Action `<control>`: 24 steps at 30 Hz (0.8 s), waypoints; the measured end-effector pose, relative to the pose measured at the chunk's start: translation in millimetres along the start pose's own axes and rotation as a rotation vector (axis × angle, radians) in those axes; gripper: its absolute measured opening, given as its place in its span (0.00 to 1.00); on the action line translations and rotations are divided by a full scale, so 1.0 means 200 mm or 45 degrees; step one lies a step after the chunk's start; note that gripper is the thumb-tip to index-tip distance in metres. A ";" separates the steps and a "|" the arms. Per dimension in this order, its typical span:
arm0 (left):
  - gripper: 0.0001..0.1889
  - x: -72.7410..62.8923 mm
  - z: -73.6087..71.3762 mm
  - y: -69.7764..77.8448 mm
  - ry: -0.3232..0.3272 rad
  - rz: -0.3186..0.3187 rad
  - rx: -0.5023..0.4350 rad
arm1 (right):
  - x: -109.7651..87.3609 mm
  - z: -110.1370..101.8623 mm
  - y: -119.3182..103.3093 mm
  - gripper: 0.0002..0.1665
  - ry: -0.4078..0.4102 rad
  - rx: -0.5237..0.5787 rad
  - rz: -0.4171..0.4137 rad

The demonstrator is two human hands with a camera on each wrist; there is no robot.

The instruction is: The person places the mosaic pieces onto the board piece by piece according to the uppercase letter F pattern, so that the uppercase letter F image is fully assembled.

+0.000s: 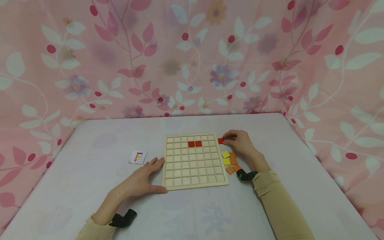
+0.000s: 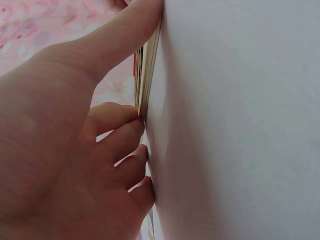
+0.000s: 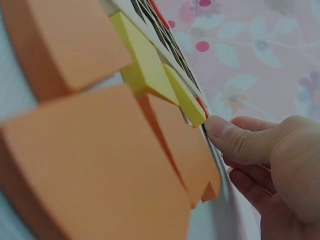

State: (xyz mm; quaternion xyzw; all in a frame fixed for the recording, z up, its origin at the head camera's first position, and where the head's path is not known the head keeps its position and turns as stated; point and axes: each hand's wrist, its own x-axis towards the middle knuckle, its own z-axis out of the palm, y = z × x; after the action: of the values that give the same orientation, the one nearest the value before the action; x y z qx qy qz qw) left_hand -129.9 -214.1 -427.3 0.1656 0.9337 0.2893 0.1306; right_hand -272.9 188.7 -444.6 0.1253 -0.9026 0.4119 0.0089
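Now left hand [image 1: 141, 180] splayed against board [image 1: 193, 164], right hand [image 1: 241, 143] pinching tile [image 1: 220, 141]

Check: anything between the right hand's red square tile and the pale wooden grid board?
Nothing visible: the red square tile, at the right hand, is beside the pale wooden grid board; yellow square tiles and orange tiles lie nearer the person.

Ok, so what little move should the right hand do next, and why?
Probably carry the red tile over beside the two red ones on the board: the right hand pinches it, and bare squares adjoin that pair.
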 end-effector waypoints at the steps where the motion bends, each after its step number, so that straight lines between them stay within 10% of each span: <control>1: 0.59 0.00 0.00 0.00 0.000 0.000 0.000 | 0.00 0.00 0.00 0.10 -0.001 0.011 0.018; 24: 0.60 0.00 0.00 0.01 -0.005 -0.006 -0.002 | -0.01 0.00 -0.10 0.11 0.015 0.047 0.017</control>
State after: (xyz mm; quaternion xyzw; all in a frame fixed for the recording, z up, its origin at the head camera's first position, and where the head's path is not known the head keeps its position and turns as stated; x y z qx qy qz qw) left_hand -129.3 -213.2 -426.0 0.1639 0.9336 0.2895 0.1331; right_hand -266.5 177.4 -430.2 0.1171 -0.8955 0.4293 0.0090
